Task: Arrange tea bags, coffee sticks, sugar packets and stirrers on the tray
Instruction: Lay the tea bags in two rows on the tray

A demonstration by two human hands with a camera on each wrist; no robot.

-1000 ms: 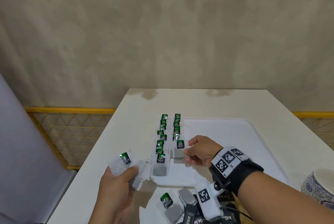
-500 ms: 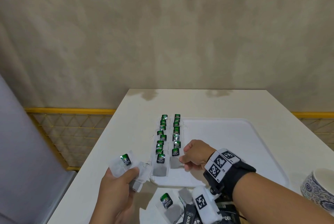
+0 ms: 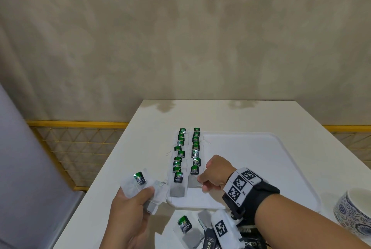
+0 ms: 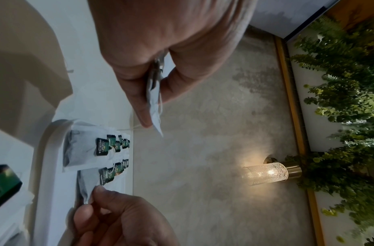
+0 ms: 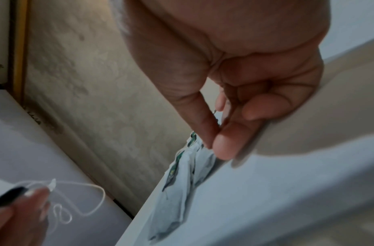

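Head view: white tray (image 3: 261,168) on a white table (image 3: 140,148). Two rows of green-tagged tea bags (image 3: 179,156) run along the tray's left side, overlapping like shingles. Right hand (image 3: 215,174) over the tray, fingertips pinching the near corner of the nearest tea bag of the right row (image 3: 193,177), which lies flat on the tray. Left hand (image 3: 132,208) off the tray's left edge, above the table, thumb clamped over a small bundle of tea bags (image 3: 138,182). Loose tea bag (image 3: 184,226) and dark sachets (image 3: 251,243) on the table at the near edge; blue-patterned cup (image 3: 353,212) at far right

Left wrist view: left hand (image 4: 160,50) thumb and fingers pressed together on the bundle of tea bags (image 4: 153,93), seen edge-on, string trailing. Right hand (image 4: 118,219) thumb and forefinger closed on the corner of the tea bag (image 4: 87,183) on the tray (image 4: 45,166). Wall lamp (image 4: 270,173) and foliage behind

Right wrist view: blurred. Right hand (image 5: 234,74) thumb and forefinger meet at the tea bag rows (image 5: 182,174); left hand (image 5: 18,213) at lower left with a loop of string
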